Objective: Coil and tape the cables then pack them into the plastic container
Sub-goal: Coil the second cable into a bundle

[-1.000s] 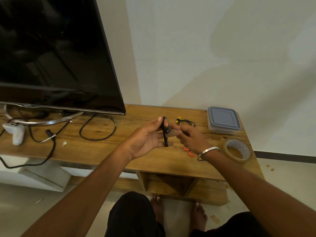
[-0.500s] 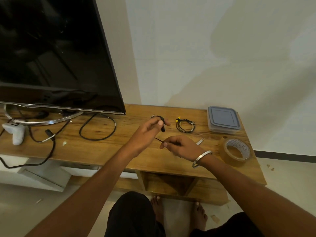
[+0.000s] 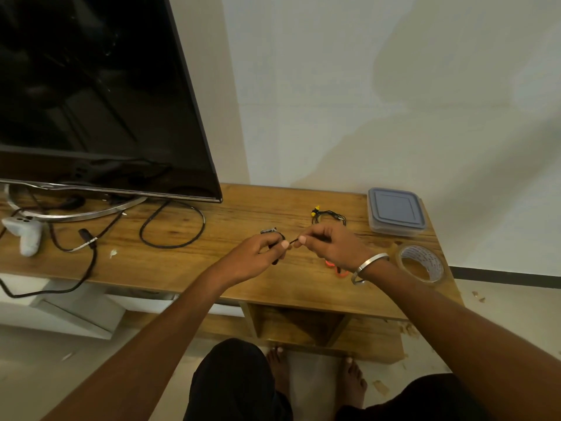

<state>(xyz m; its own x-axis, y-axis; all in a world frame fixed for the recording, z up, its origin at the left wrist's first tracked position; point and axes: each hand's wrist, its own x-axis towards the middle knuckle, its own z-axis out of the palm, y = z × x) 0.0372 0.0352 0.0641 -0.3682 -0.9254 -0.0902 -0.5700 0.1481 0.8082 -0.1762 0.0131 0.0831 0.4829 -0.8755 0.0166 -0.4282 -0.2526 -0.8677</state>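
the left hand (image 3: pixel 255 256) and right hand (image 3: pixel 329 249) meet above the middle of the wooden tv unit (image 3: pixel 243 281), nearer its front edge than the wall. between them runs a thin black cable (image 3: pixel 293 240): the left thumb and fingers are curled round one part of it, with a metal-tipped plug (image 3: pixel 268 230) sticking out past the knuckles, and the right thumb and forefinger pinch the strand just beside the left thumb. a steel bangle (image 3: pixel 368 268) sits on the right wrist. behind the right hand, toward the back edge, lies a small coiled cable with yellow ends (image 3: pixel 328 214) – apart from the hands. the plastic container (image 3: pixel 394 211), grey lid on, stands at the back right corner, and a roll of clear tape (image 3: pixel 420 262) lies flat near the right edge, just beside the right wrist. something orange (image 3: pixel 337 268) shows under the right hand, mostly hidden by it. on the left half stand a television (image 3: pixel 91 95), a loop of thick black cable (image 3: pixel 173 226) and a white game controller (image 3: pixel 25 235) – all well apart from the hands.
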